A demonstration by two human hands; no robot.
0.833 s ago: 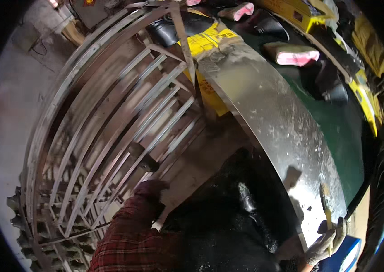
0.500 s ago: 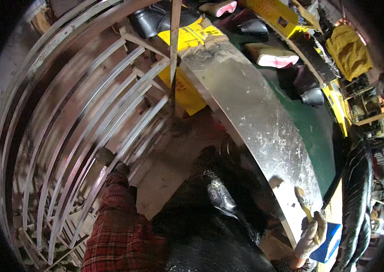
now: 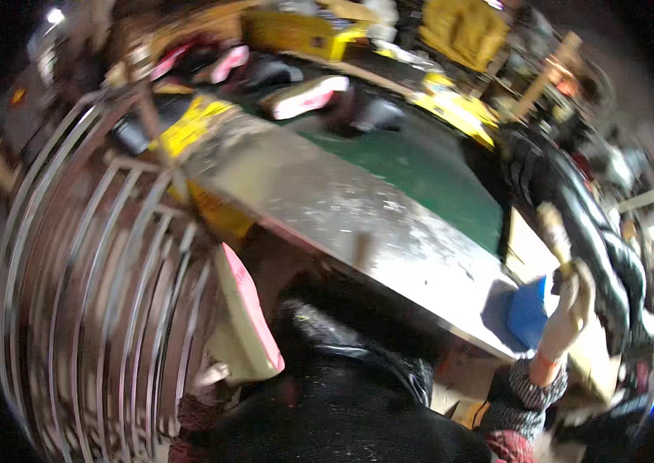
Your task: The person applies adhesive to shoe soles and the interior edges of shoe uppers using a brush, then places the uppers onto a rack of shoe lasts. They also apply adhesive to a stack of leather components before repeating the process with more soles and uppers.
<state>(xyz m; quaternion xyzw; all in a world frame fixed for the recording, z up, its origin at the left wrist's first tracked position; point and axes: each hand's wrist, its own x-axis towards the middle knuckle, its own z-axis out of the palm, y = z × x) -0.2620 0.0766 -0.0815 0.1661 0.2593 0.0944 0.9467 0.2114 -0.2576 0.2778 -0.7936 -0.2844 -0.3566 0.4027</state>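
A boot (image 3: 248, 320) with a pink and cream sole stands tilted at the near left, between the metal rack and my body. My left hand (image 3: 213, 375), low beside the boot's lower end, grips it; motion blur and the boot hide most of its fingers. My right hand (image 3: 571, 305), in a pale glove, is closed round a brush (image 3: 554, 230) with its head pointing up and away. Just left of the right hand, at the near end of the metal-topped bench (image 3: 319, 204), is a blue box (image 3: 527, 312).
A rack of curved metal bars (image 3: 107, 262) fills the left side. Several boots, one with a pink and cream sole (image 3: 308, 96), lie across the bench on a green surface (image 3: 419, 185). Yellow boxes (image 3: 288, 32) stand behind. Shiny black material (image 3: 574, 208) hangs at the right.
My view has swung right. My left hand has come away from the rack and now has the pink-soled boot. My right hand has lifted the brush off the metal bench top, past the blue box.
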